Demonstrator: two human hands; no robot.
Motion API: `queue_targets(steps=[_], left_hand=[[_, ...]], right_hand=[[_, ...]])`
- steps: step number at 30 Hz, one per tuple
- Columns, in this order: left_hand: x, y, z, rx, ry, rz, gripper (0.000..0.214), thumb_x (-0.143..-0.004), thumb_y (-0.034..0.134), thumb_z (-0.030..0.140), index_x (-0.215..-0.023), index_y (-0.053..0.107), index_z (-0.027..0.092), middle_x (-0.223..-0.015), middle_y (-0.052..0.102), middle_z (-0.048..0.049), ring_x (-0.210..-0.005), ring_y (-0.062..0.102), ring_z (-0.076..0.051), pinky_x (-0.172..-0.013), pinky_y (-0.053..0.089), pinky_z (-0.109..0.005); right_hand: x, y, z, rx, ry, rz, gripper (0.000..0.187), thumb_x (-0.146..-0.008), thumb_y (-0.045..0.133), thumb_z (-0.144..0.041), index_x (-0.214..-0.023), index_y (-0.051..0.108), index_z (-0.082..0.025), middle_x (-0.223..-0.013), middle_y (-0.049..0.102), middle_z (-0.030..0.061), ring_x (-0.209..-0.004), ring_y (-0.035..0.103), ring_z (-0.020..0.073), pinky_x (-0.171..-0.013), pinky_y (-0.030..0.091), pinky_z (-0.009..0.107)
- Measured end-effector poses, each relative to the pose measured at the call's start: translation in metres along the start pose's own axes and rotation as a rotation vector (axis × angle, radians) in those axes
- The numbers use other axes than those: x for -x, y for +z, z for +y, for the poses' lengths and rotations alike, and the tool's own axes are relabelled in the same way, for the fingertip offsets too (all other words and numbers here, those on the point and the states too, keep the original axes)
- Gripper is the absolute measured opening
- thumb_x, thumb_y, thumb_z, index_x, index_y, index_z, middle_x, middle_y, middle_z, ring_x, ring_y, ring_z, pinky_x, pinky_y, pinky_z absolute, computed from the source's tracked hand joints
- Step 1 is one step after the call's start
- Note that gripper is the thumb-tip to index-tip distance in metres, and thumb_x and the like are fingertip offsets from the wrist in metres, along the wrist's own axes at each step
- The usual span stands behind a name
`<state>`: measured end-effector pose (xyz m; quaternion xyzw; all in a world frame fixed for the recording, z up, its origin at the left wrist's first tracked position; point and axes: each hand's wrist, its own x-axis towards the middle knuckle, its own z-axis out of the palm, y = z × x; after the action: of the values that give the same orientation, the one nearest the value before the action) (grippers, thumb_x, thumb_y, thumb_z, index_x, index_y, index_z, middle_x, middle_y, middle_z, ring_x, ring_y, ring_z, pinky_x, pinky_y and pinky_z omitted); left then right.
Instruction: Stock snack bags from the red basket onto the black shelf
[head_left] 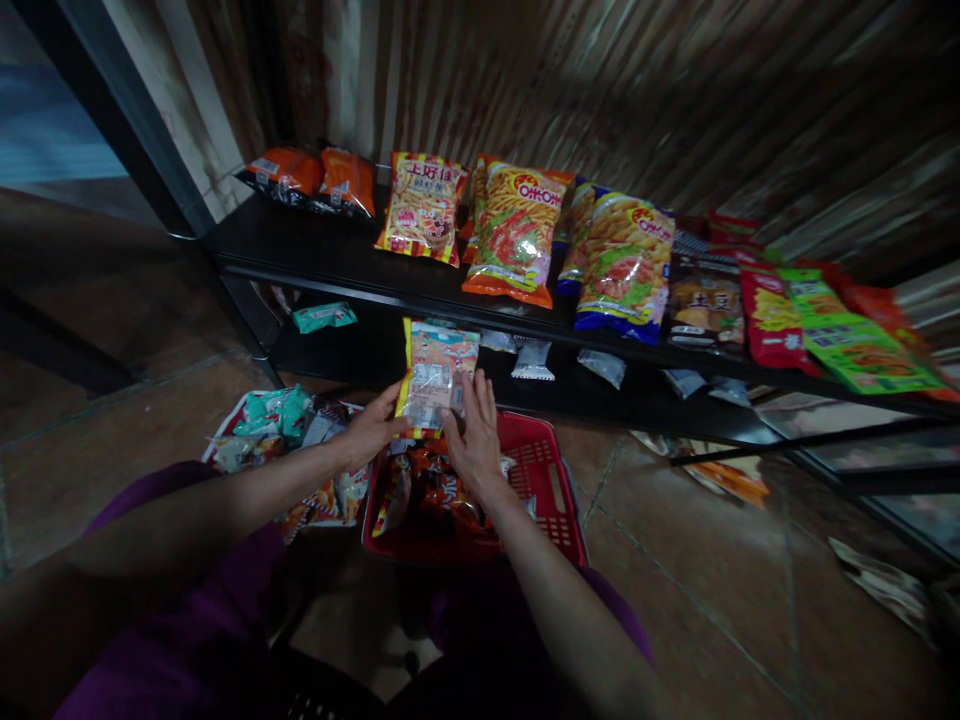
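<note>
With your left hand point(376, 428) you pinch the snack bag point(433, 372) between both hands, right hand point(474, 437) touching it open-fingered, its long axis toward the black shelf point(307, 242).

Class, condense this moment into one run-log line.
left hand: holds snack bag | right hand: open, touching snack bag | place: above red basket, before black shelf

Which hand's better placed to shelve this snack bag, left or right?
Probably your left hand: it appears to grip the snack bag by its left edge, while your right hand, fingers extended, overlaps its right side.
</note>
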<state>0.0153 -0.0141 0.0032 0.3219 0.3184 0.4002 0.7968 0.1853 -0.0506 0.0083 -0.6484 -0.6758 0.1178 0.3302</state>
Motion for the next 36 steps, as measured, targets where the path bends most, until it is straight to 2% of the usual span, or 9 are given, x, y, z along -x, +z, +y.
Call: queue_targets(steps=[6,11,15,19,25,28,31,34,36], left_hand=[[0.006,0.007,0.009,0.033,-0.043,0.025,0.072,-0.062,0.069,0.002,-0.128,0.050,0.022,-0.118,0.063,-0.0064,-0.113,0.055,-0.021,-0.099,0.040,-0.034],[0.003,-0.001,-0.001,-0.086,0.026,-0.054,0.079,-0.066,0.069,0.010,-0.138,0.037,0.021,-0.132,0.053,-0.0090,-0.122,0.048,-0.024,-0.105,0.034,-0.039],[0.000,-0.009,-0.016,-0.291,0.153,-0.132,0.083,-0.070,0.068,0.016,-0.143,0.028,0.020,-0.143,0.040,-0.0102,-0.128,0.040,-0.025,-0.109,0.027,-0.041],[0.003,-0.012,-0.025,-0.462,0.181,-0.129,0.083,-0.074,0.066,0.024,-0.145,0.022,0.021,-0.145,0.036,-0.0114,-0.130,0.037,-0.028,-0.109,0.027,-0.045],[0.011,-0.011,-0.018,-0.680,0.203,-0.155,0.077,-0.080,0.061,0.037,-0.145,0.023,0.023,-0.149,0.029,-0.0100,-0.135,0.029,-0.029,-0.110,0.025,-0.047],[0.015,-0.006,-0.009,-0.833,0.274,-0.195,0.067,-0.085,0.052,0.040,-0.144,0.026,0.022,-0.151,0.025,-0.0086,-0.138,0.022,-0.025,-0.112,0.019,-0.044],[0.016,-0.005,-0.004,-1.007,0.363,-0.199,0.061,-0.087,0.049,0.039,-0.142,0.030,0.023,-0.149,0.029,-0.0089,-0.137,0.024,-0.025,-0.112,0.022,-0.044],[0.016,-0.007,-0.004,-1.214,0.488,-0.169,0.056,-0.086,0.050,0.033,-0.139,0.036,0.024,-0.148,0.027,-0.0107,-0.134,0.030,-0.026,-0.108,0.029,-0.044],[0.017,-0.007,-0.005,-1.336,0.602,-0.180,0.054,-0.083,0.052,0.027,-0.136,0.041,0.023,-0.148,0.025,-0.0118,-0.133,0.031,-0.027,-0.106,0.032,-0.045]], right_hand=[[0.003,0.010,0.003,0.018,-0.020,0.004,0.056,-0.093,0.034,-0.039,-0.145,0.018,-0.025,-0.155,0.002,0.0022,-0.142,-0.005,0.0240,-0.113,0.014,0.052],[0.002,0.010,0.003,-0.014,-0.012,-0.016,0.057,-0.093,0.032,-0.040,-0.145,0.018,-0.024,-0.155,0.004,0.0020,-0.142,-0.004,0.0225,-0.114,0.012,0.051],[0.001,0.014,0.003,-0.192,0.076,-0.112,0.058,-0.093,0.030,-0.045,-0.145,0.017,-0.025,-0.154,0.012,0.0020,-0.142,0.005,0.0202,-0.115,0.013,0.047],[0.001,0.017,-0.001,-0.392,0.209,-0.157,0.060,-0.090,0.034,-0.053,-0.144,0.020,-0.030,-0.153,0.016,-0.0011,-0.142,0.010,0.0203,-0.115,0.011,0.046],[0.002,0.016,-0.006,-0.658,0.289,-0.167,0.065,-0.087,0.042,-0.055,-0.144,0.020,-0.031,-0.153,0.017,-0.0033,-0.141,0.012,0.0176,-0.116,0.009,0.041],[0.003,0.017,-0.007,-0.852,0.341,-0.158,0.067,-0.085,0.050,-0.052,-0.143,0.024,-0.030,-0.152,0.022,-0.0028,-0.140,0.018,0.0170,-0.115,0.014,0.038],[0.003,0.017,-0.008,-1.085,0.394,-0.175,0.063,-0.082,0.057,-0.048,-0.138,0.034,-0.031,-0.144,0.040,-0.0011,-0.133,0.034,0.0176,-0.112,0.026,0.038],[0.002,0.012,-0.011,-1.308,0.483,-0.279,0.052,-0.080,0.061,-0.041,-0.129,0.047,-0.029,-0.125,0.059,0.0013,-0.118,0.053,0.0190,-0.102,0.040,0.038],[0.000,0.008,-0.012,-1.410,0.564,-0.349,0.047,-0.076,0.067,-0.034,-0.120,0.054,-0.026,-0.111,0.067,0.0023,-0.106,0.061,0.0198,-0.094,0.047,0.037]])
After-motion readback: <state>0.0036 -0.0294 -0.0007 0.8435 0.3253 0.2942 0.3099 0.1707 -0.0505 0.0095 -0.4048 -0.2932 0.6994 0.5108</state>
